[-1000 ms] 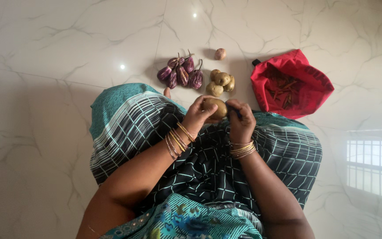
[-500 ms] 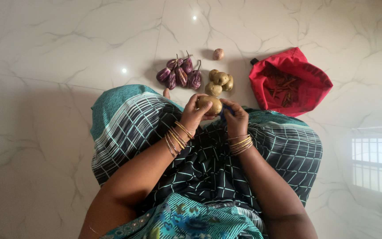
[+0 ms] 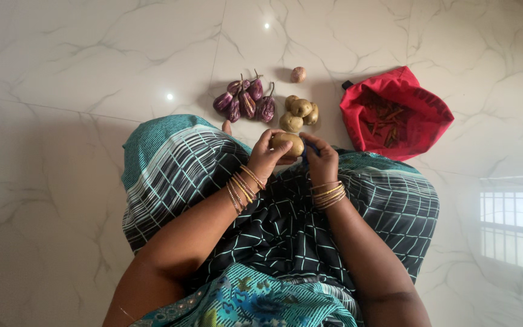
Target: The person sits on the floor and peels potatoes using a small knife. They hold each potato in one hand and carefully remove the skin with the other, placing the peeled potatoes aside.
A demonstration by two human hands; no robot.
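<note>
My left hand (image 3: pixel 266 158) grips a tan potato (image 3: pixel 288 143) above my lap. Against the potato's right side, my right hand (image 3: pixel 321 162) is closed around a small blue-handled tool (image 3: pixel 307 147), mostly hidden by the fingers. Both wrists wear gold bangles. On the floor just beyond my hands lies a small pile of potatoes (image 3: pixel 299 112), with a cluster of purple striped brinjals (image 3: pixel 245 102) to its left.
A single small brownish vegetable (image 3: pixel 298 74) lies farther out on the white marble floor (image 3: pixel 92 72). A red cloth bag (image 3: pixel 394 115) holding thin reddish-brown pieces sits open at the right. My lap is covered in dark checked and teal fabric (image 3: pixel 177 163).
Both hands with the potato have drawn slightly left and closer together; the right hand has shifted down along the potato's side. The view has shifted a little.
</note>
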